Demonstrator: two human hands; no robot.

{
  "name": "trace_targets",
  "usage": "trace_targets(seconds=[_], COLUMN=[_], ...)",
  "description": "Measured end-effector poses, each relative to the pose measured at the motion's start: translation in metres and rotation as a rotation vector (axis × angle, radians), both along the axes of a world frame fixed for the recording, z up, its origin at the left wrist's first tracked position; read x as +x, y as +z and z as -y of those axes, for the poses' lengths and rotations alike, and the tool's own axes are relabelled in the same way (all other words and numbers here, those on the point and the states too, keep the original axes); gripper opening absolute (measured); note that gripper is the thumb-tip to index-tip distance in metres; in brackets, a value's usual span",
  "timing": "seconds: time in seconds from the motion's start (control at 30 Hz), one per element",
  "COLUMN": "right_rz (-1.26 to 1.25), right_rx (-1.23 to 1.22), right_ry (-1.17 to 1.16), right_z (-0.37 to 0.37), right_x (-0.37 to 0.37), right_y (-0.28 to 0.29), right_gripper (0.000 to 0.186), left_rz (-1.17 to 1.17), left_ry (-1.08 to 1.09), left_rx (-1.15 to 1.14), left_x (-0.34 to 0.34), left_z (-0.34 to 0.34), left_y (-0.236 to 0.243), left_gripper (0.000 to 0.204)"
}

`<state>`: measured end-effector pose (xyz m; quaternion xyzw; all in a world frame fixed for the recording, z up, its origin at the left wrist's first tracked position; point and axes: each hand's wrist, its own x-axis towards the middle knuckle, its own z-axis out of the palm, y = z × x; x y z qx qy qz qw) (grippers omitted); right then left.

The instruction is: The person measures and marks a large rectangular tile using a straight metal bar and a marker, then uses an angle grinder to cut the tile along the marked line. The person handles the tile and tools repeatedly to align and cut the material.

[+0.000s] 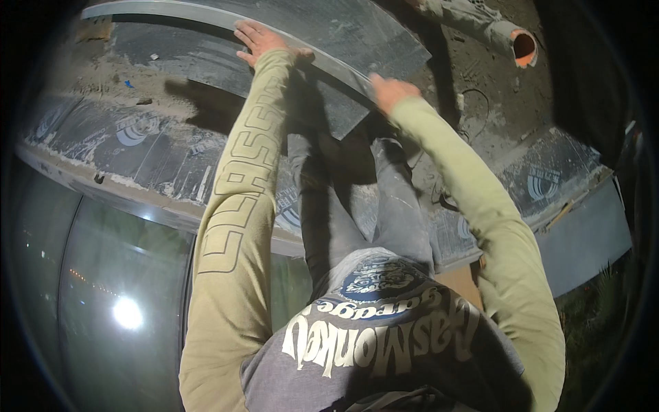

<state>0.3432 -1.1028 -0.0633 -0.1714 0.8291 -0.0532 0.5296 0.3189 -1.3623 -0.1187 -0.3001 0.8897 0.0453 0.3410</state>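
Metal bar (336, 67): across the grey board (374, 34), beneath the left hand (261, 42), one end at the right hand (395, 92).
Left hand: wide, fingers spread.
Right hand: blurred; cannot tell its grip.

2 arms (241, 175) stretched forward, left hand (260, 42) splayed palm-down, right hand (394, 92) curled and slightly blurred

The bar (331, 64) is long, thin and silver-grey, with a smooth, shiny look. It lies on its long side across the board (357, 34), running from the far left down to the right, and looks bent in this view. The board is wide, dark grey and dusty. It lies flat, with parts showing on both sides of the bar.
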Motion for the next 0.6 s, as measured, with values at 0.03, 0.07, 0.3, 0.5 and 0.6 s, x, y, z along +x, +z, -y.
trace_targets(seconds=[0.03, 0.07, 0.3, 0.5, 0.6], right_rz=[0.047, 0.087, 0.124, -0.213, -0.181], right_rx=[0.038, 0.100, 0.434, 0.111, 0.159], right_ry=[0.044, 0.057, -0.319, -0.512, -0.544], right_z=[-0.053, -0.101, -0.254, -0.156, -0.137], right_x=[0.025, 0.048, 0.151, 0.126, 0.131], right_y=[-0.001, 0.011, 0.055, -0.038, -0.061], right_gripper=[0.025, 0.031, 0.039, 0.068, 0.066], left_rz=[-0.019, -0.037, -0.057, -0.117, -0.177], left_ry=[0.001, 0.006, 0.037, -0.012, -0.074], left_rx=[0.010, 0.008, 0.050, 0.135, 0.175], left_x=[-0.001, 0.001, 0.005, 0.005, 0.013], left_z=[0.001, 0.006, 0.009, -0.001, 0.012], left_y=[0.000, 0.001, 0.017, -0.010, -0.010], left_gripper=[0.164, 0.164, 0.161, 0.165, 0.167])
